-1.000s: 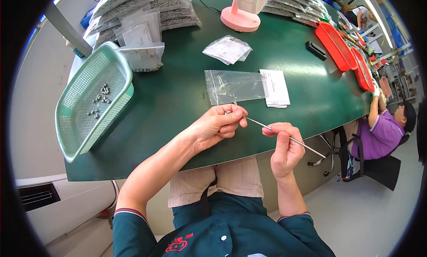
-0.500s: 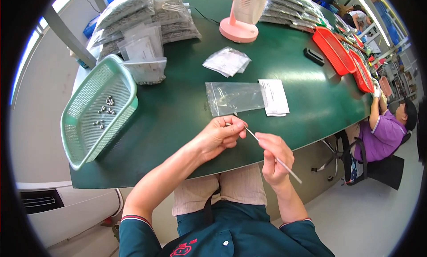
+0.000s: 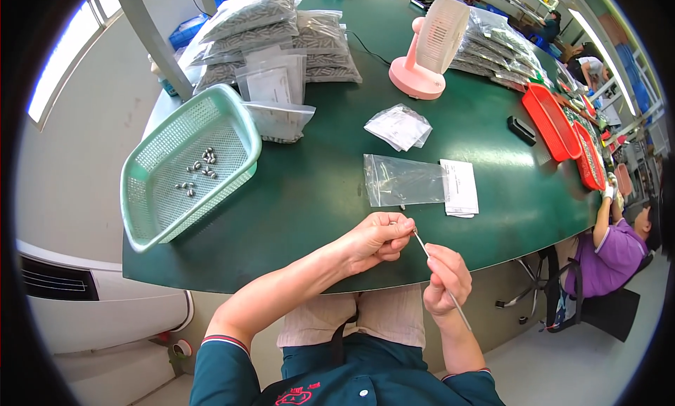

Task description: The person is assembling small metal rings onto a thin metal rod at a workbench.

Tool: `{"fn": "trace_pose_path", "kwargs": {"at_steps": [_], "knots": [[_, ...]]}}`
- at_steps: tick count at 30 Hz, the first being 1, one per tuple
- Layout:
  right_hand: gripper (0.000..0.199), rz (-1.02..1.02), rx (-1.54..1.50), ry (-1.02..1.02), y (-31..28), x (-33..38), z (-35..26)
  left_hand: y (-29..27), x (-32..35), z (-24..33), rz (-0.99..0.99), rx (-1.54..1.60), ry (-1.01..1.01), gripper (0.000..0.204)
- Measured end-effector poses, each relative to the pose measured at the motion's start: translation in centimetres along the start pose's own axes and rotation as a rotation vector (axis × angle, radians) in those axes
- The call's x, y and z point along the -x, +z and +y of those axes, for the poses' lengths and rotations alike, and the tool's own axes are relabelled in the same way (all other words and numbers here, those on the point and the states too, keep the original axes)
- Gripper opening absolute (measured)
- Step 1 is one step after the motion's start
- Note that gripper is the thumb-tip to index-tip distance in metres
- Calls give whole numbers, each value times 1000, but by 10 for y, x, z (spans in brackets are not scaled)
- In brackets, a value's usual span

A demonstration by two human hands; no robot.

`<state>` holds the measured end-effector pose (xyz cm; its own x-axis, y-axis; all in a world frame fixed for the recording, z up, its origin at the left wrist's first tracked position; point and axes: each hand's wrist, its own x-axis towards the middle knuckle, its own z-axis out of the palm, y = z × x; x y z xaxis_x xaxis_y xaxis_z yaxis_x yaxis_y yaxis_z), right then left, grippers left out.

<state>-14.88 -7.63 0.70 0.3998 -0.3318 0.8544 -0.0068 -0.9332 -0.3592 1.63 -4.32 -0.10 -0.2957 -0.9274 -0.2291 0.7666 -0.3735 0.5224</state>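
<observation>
My right hand (image 3: 448,279) is closed around a thin metal rod (image 3: 461,314), held at a slant. The rod's upper end meets the pinched fingertips of my left hand (image 3: 380,244). Whatever small piece those fingertips grip is mostly covered by them. Both hands are over the near edge of the green table (image 3: 309,174). Just beyond my left hand lies a tiny dark metal piece (image 3: 402,207), beside a clear zip bag (image 3: 401,181). White paper slips (image 3: 460,188) overlap the bag's right end.
On the left, a light green mesh basket (image 3: 144,195) contains several small metal parts (image 3: 204,163). Filled bags (image 3: 246,23) are stacked behind it. Farther back are a pink fan (image 3: 418,75), a black case (image 3: 521,130) and red trays (image 3: 552,125). A co-worker (image 3: 612,255) sits at right.
The view has shifted, so the table's things appear farther right and mostly lower. Both hands keep nearly the same pose, the rod still reaching my left fingertips.
</observation>
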Motion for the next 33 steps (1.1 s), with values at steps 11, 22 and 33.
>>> {"fn": "trace_pose_path", "kwargs": {"at_steps": [11, 22, 33], "knots": [[17, 24, -119, 191, -1, -7, 2, 1, 1, 1, 42, -43, 53, 18], [16, -54, -217, 331, -8, -13, 9, 0, -3, -5, 112, -198, 192, 16], [17, -116, -140, 252, -9, -16, 4, 1, -1, -11, 183, -280, 270, 14]]}}
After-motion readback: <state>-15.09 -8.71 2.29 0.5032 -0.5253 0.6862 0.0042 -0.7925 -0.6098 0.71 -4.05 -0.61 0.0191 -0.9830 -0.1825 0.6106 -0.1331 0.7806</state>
